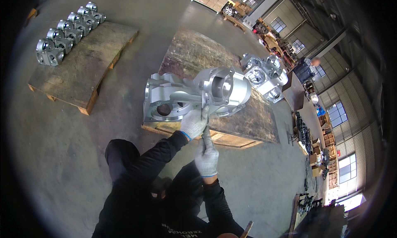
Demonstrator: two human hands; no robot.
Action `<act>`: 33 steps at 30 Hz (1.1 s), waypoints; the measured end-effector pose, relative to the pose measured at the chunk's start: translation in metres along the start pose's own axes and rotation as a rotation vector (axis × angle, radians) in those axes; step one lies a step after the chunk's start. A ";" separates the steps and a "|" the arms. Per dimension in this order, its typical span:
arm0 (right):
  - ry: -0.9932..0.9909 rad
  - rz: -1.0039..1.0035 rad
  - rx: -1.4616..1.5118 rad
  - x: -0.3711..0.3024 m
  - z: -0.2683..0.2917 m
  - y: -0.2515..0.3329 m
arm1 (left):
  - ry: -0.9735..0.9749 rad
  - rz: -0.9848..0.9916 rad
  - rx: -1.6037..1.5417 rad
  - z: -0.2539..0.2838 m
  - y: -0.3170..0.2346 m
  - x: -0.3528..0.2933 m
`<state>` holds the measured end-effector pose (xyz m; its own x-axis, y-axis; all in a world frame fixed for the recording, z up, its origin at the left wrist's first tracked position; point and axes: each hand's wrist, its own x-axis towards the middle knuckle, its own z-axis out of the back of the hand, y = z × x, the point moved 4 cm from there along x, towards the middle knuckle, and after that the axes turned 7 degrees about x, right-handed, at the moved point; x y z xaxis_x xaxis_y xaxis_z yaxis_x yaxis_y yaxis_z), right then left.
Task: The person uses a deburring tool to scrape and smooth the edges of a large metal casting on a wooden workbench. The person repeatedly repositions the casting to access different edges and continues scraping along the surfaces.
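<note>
A large silvery metal casting (175, 91), with a round flanged collar and wide bored openings, lies at the near side of a wooden platform. At its near edge is my left hand (194, 123), in a white knit glove with a blue cuff, its fingers closed against the flange. Just below it my right hand (206, 158), gloved too, points upward with fingers pressed together, the tips grey-stained. The fingertips of both hands nearly meet in front of the casting. Whatever slim thing they may pinch is too small to make out.
The wooden platform (186, 52) bears more castings (264, 74) at its right end. Another pallet (97, 52) to the left carries a row of similar castings (66, 29). A person (306, 68) is far right, near boxes and parts along the wall. A slim brownish stick (247, 229) shows at the lower edge.
</note>
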<state>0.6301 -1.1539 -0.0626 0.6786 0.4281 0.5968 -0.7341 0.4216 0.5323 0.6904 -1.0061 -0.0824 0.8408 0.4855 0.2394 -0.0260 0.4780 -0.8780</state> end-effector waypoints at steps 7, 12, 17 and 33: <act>0.025 0.003 -0.046 0.001 -0.008 0.012 | -0.027 0.040 0.047 0.009 0.003 -0.004; 0.099 0.006 -0.058 0.008 -0.010 0.024 | -0.233 -0.092 0.019 0.025 0.004 -0.004; 0.203 -0.099 -0.070 0.004 -0.024 0.030 | -0.132 0.006 0.030 0.046 0.010 -0.009; 0.241 -0.010 -0.056 0.019 -0.053 0.049 | -0.051 0.231 -0.031 0.088 0.035 -0.011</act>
<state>0.6082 -1.0822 -0.0566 0.6767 0.5992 0.4279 -0.7295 0.4673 0.4995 0.6327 -0.9305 -0.0795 0.7859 0.6163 0.0507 -0.1971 0.3274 -0.9241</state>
